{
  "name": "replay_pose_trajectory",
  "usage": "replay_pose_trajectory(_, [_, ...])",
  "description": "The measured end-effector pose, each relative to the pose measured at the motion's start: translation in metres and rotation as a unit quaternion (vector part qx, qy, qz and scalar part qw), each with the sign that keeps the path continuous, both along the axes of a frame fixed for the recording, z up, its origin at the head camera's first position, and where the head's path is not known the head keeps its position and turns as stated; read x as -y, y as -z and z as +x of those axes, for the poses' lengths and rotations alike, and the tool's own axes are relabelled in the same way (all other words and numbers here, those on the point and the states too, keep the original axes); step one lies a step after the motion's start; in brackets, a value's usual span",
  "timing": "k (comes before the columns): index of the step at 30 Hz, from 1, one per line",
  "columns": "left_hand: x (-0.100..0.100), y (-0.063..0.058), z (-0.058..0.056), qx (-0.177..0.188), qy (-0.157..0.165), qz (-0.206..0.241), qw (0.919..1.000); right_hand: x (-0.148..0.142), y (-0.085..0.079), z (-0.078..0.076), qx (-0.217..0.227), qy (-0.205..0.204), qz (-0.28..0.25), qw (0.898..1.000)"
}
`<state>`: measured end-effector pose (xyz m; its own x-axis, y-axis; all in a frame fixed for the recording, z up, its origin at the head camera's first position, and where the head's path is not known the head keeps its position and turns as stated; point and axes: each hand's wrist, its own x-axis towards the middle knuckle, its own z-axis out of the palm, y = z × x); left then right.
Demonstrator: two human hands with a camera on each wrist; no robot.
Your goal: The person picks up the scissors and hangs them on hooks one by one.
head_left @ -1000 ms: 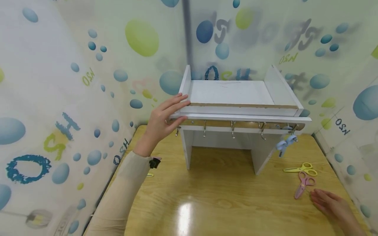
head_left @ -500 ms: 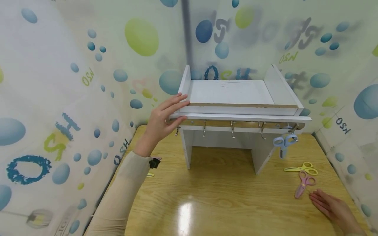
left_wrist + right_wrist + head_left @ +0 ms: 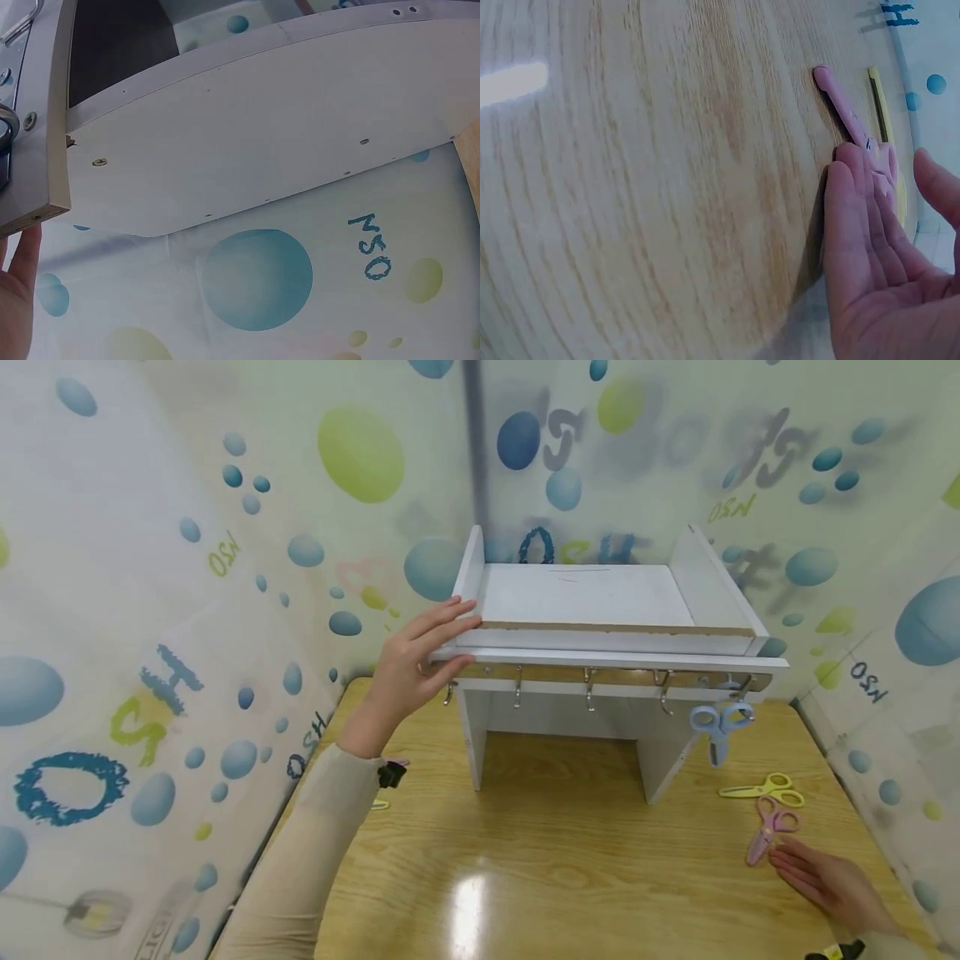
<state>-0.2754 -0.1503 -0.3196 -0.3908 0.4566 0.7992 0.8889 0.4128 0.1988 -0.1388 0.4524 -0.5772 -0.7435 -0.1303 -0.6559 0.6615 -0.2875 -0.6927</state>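
Observation:
In the head view, a white shelf unit [image 3: 585, 643] carries a row of metal hooks [image 3: 590, 689] along its front. My left hand [image 3: 408, 668] holds its left front corner, fingers over the top and thumb at the front edge. Light-blue scissors [image 3: 720, 727] hang by a handle from the rightmost hook. My right hand [image 3: 825, 877] lies low at the right with fingers extended and thumb apart in the right wrist view. Its fingertips are beside the pink scissors [image 3: 767, 835]; contact is unclear. Yellow scissors [image 3: 757, 789] lie just behind those on the table.
The wooden table [image 3: 555, 877] bears the shelf unit. Part of a yellow handle [image 3: 380, 805] and something pink [image 3: 401, 762] show behind my left wrist, mostly hidden. Patterned wall coverings [image 3: 187, 610] enclose the table at the left, back and right.
My right hand has moved left, closer to the pink scissors. The hanging blue scissors have swung from tilted to nearly straight down. My left hand has stayed in place.

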Motion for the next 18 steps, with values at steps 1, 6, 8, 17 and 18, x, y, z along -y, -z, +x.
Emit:
replay_pose_trajectory(1, [0.0, 0.0, 0.0, 0.0, 0.0, 0.0, 1.0, 0.002, -0.001, -0.001, -0.002, 0.001, 0.01, 1.0])
replay_pose_trajectory(6, [0.001, 0.001, 0.0, -0.001, 0.002, 0.001, 1.0, 0.014, -0.008, -0.004, -0.005, 0.015, 0.069, 0.997])
replay_pose_trajectory(8, [0.001, 0.001, 0.0, -0.001, 0.003, 0.003, 1.0, 0.018, -0.01, -0.007, -0.008, 0.012, 0.102, 0.995])
replay_pose_trajectory(17, [0.0, 0.001, -0.001, -0.002, 0.003, 0.006, 1.0, 0.025, -0.016, -0.016, -0.023, -0.039, 0.259, 0.965])
replay_pose_trajectory(18, [-0.001, 0.001, -0.001, -0.002, 0.004, 0.008, 1.0, 0.026, -0.016, -0.017, -0.028, -0.047, 0.274, 0.96])
